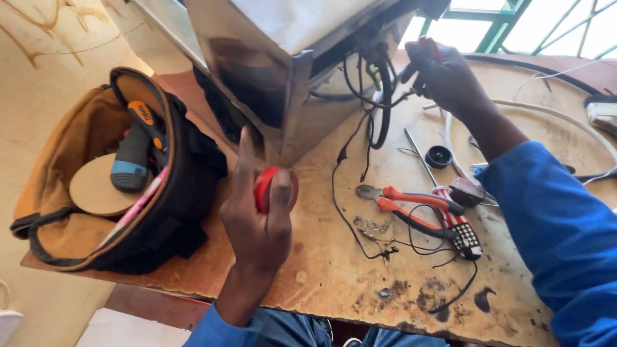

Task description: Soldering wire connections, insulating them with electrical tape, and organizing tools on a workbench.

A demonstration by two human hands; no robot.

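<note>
Left hand (257, 222) pinching red tape roll (275, 189) before metal box (283, 71); right hand (443, 77) gripping black wires (376, 96) beside box; pliers (405, 200) nearby.

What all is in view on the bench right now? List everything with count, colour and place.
Metal appliance housing: one, silver, back centre of the worktable, black wires hanging from its open side.
Tool bag: one, tan and black, left edge, open.
Screwdriver: one, orange and black handle, inside the bag, beside a grey and blue tool.
Pliers: one, orange handles, centre right.
Tester tool: one, red and white with checkered end, beside the pliers.
Black round cap: one, right of the wires.
White cable: one, looped at far right.
Red tape roll: one, held in the left hand.
Right hand: at the wires, gripping something red, unclear what.
</note>
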